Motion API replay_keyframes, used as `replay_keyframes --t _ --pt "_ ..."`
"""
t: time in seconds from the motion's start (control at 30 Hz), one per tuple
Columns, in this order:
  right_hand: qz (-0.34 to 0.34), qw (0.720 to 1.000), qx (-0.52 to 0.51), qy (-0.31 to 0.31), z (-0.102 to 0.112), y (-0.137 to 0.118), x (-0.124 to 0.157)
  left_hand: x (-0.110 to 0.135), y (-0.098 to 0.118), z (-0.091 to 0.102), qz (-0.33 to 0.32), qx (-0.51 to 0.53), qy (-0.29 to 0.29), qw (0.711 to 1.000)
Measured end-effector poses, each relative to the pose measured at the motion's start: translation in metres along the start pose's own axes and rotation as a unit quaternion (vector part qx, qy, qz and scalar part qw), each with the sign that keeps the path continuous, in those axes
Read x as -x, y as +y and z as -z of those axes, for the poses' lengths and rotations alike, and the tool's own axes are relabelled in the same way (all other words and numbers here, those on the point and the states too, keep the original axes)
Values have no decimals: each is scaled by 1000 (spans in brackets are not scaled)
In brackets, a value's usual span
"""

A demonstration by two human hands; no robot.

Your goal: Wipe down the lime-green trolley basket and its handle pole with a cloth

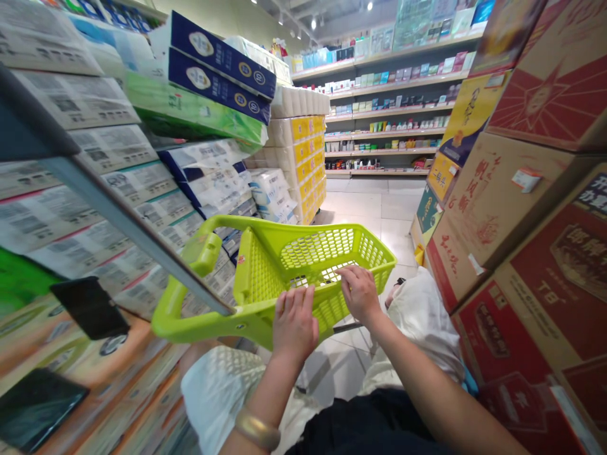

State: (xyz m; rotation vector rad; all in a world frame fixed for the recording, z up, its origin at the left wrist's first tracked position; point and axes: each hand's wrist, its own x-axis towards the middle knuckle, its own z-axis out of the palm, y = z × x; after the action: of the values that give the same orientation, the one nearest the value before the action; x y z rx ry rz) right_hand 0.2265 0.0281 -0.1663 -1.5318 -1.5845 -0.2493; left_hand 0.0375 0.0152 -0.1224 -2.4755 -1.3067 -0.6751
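my left grip (pixel 294 322) and my right grip (pixel 360 294) are both on the near part of a lime-green plastic shopping basket (pixel 322 249), which sits out in front of me at about waist height. the fingers of each are closed over its rim and lie against the mesh, a little apart from each other, so i'd call both clamped on it, though the fingertips are partly out of sight. a gold bangle (pixel 258 430) sits on my left wrist.

the basket looks light and fairly stiff, with a little flex in its thin mesh walls. the plastic looks smooth, so i'd trust the thick rim or the chunky moulded handle (pixel 203 253) over the mesh. a soft white cloth bag (pixel 422 322) hangs just beyond my right forearm, and a grey metal bar (pixel 346 327) shows under the basket.

room is tight at the sides. stacked packs of toilet paper (pixel 203 170) crowd the left, with a grey shelf rail (pixel 128 215) running just above the handle, and red and brown cardboard cartons (pixel 512 215) wall off the right. the open way is straight ahead, along the pale tile floor (pixel 360 202) towards the stocked shelves (pixel 389 107) at the far end.
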Motion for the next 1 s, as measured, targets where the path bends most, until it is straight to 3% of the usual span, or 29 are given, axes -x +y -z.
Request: replay_keyframes --t 0.33,0.53,0.73,1.0 --pt "18 1000 11 0 -4 -11 1 -10 -19 6 1 -12 -8 1000" --pt "18 999 40 18 3 0 8 -12 -39 3 -14 -17 2 1000" --pt "10 998 60 34 13 18 17 -10 -35 -4 -17 -6 13 1000" --pt "-4 997 59 44 13 18 17 -15 -37 -5 -30 -4 13 999"
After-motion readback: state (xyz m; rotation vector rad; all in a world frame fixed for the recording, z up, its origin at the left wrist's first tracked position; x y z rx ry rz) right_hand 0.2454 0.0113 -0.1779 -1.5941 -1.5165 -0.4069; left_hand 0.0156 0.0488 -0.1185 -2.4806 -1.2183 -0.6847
